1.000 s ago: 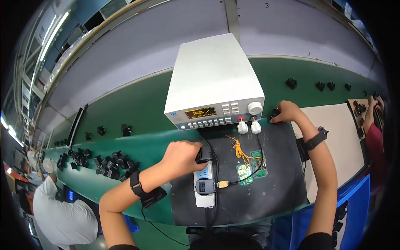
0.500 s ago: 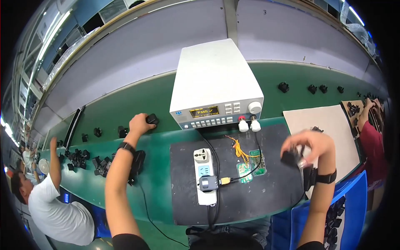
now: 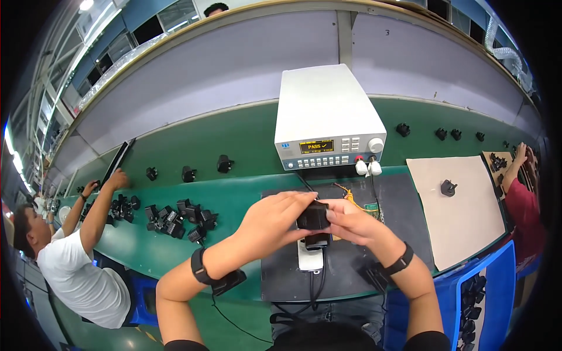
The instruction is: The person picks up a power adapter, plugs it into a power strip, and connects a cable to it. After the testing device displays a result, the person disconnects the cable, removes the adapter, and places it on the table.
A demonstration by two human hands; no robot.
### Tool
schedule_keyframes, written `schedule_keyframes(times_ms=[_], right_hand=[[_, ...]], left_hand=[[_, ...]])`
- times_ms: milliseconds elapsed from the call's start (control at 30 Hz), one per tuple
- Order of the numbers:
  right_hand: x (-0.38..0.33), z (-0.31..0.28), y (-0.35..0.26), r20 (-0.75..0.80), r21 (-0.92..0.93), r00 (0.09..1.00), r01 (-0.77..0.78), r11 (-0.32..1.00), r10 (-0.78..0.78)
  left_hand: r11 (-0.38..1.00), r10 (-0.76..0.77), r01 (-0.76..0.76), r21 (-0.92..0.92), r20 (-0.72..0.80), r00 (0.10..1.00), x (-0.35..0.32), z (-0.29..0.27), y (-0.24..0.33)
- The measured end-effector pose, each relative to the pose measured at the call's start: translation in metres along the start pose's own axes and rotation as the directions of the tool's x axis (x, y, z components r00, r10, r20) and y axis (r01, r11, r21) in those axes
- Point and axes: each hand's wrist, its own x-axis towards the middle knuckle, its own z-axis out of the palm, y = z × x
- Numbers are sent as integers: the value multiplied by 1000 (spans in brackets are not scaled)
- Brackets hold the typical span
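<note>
My left hand [image 3: 266,219] and my right hand [image 3: 356,221] meet over the dark mat, both closed around a black plug adapter [image 3: 312,217]. Just below it, another black adapter [image 3: 317,240] shows on the white power strip [image 3: 309,257], which my hands partly cover. Behind them stands a white tester [image 3: 333,117] with a lit screen. Yellow wires [image 3: 350,196] and a green circuit board [image 3: 372,207] peek out past my right fingers. A single black adapter [image 3: 448,188] lies on the cardboard sheet [image 3: 462,228] at the right.
A pile of black adapters [image 3: 175,219] lies left on the green bench, with several more [image 3: 224,164] spaced along the back. At the right stands a blue bin [image 3: 500,286] holding adapters. One co-worker in white [image 3: 82,275] works at left, another in a red sleeve [image 3: 521,199] at right.
My left hand has left the back row, and my right hand has come in from the right with its fingers now beside the left's. The view has shifted, so the bench appears farther right.
</note>
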Motion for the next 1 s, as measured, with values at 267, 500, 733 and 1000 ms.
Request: schedule_keyframes(times_ms=[267, 500, 733, 1000], right_hand=[[-57, -5, -19, 70, -997, 979, 73, 12, -190], [-63, -2, -2, -167, -972, 970, -132, 197, -178], [-69, -28, -4, -169, -979, 904, -108, 172, -393], [-18, -45, 8, -222, -966, 800, -105, 235, -557]], left_hand=[[966, -181, 206, -158, 161, 970, 3, 30, -53], [975, -177, 212, -72, 328, 928, 40, 43, -54], [976, -218, 166, 144, 544, 810, 49, 39, -49], [972, -227, 165, 164, 503, 834, 45, 43, -45]])
